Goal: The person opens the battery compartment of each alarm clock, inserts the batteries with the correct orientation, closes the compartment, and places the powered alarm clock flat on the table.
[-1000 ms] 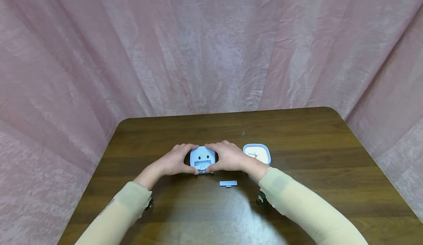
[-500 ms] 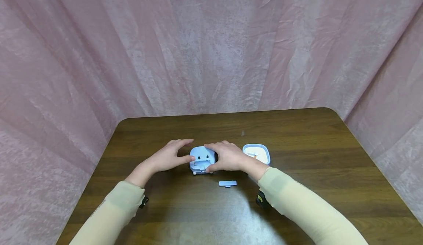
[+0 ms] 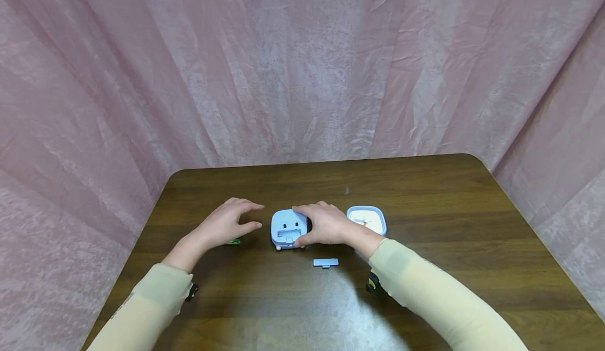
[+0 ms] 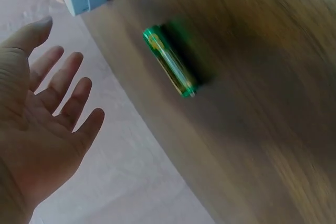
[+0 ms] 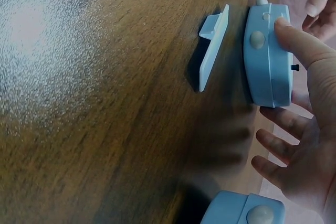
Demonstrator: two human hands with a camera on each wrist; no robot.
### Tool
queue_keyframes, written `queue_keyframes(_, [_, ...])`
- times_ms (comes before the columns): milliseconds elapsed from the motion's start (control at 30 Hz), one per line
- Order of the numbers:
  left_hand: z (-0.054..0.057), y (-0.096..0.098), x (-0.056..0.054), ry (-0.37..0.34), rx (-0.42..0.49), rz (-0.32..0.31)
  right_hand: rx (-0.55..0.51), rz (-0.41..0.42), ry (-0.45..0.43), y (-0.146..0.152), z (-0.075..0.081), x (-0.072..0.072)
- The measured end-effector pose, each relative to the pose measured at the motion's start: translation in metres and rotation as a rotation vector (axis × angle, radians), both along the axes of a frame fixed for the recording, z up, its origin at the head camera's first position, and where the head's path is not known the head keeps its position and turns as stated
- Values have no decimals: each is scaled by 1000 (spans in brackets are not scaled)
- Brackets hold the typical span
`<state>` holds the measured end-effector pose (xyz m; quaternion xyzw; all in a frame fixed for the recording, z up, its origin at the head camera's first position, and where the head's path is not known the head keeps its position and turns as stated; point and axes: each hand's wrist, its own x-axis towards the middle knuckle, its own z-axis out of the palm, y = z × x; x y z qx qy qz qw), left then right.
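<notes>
Face down on the table lies a light-blue alarm clock (image 3: 285, 218), its back up with two dark knobs and an uncovered battery compartment. My right hand (image 3: 327, 225) holds it by its right side, thumb on the near edge and fingertips at the far edge. My left hand (image 3: 224, 226) is apart from the clock, to its left, with fingers spread and nothing in them. Close to that hand a green battery (image 4: 169, 60) lies on the wood; in the head view the hand partly hides it. Whether the compartment holds a battery is too small to tell.
A light-blue battery cover (image 3: 326, 262) lies nearer to me than the clock. Behind my right wrist a second blue clock (image 3: 373, 218) lies face up. The wooden table (image 3: 439, 193) ends at a pink curtain (image 3: 302, 78).
My left hand has let go of the clock and moved left, uncovering part of the green battery. My right hand keeps its hold on the clock, which has hardly moved.
</notes>
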<state>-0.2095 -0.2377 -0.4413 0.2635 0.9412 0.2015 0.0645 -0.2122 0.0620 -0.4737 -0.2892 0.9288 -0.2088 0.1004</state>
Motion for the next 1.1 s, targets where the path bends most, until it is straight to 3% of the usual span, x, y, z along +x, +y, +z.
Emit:
queue_keyframes(267, [-7,-19,8,27,-78,-40,13,8,13,-1,-2,0])
queue_keyframes(700, [-17,-45,20,15,-137,-15,16,8,23,0,-1,1])
queue_keyframes(1100, [-25,-49,23,106,-208,-38,10,-1,11,0,0,0])
